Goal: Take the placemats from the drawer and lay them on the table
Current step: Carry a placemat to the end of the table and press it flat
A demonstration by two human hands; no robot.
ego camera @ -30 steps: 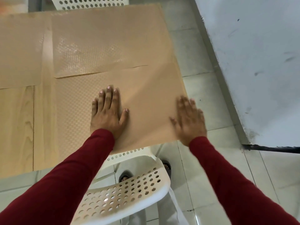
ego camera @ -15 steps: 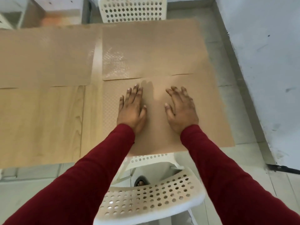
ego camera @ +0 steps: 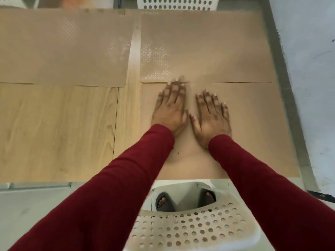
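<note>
Three tan textured placemats lie flat on the light wooden table (ego camera: 54, 133). The near right placemat (ego camera: 253, 127) is under both my hands. My left hand (ego camera: 171, 109) and my right hand (ego camera: 210, 116) press palm-down on it side by side, fingers spread, holding nothing. My left fingertips reach the seam with the far right placemat (ego camera: 208, 46). A far left placemat (ego camera: 63, 49) covers the table's back left. The near right placemat's right and front edges reach the table's rim.
A white perforated plastic chair (ego camera: 190, 230) stands between me and the table's front edge, with my sandalled feet visible below it. Another white chair (ego camera: 175, 3) is at the far side. A pale wall (ego camera: 311, 69) runs along the right.
My right hand slid from the placemat's right front corner to the middle, and both hands moved forward together. The view shifted left, showing more of the table.
</note>
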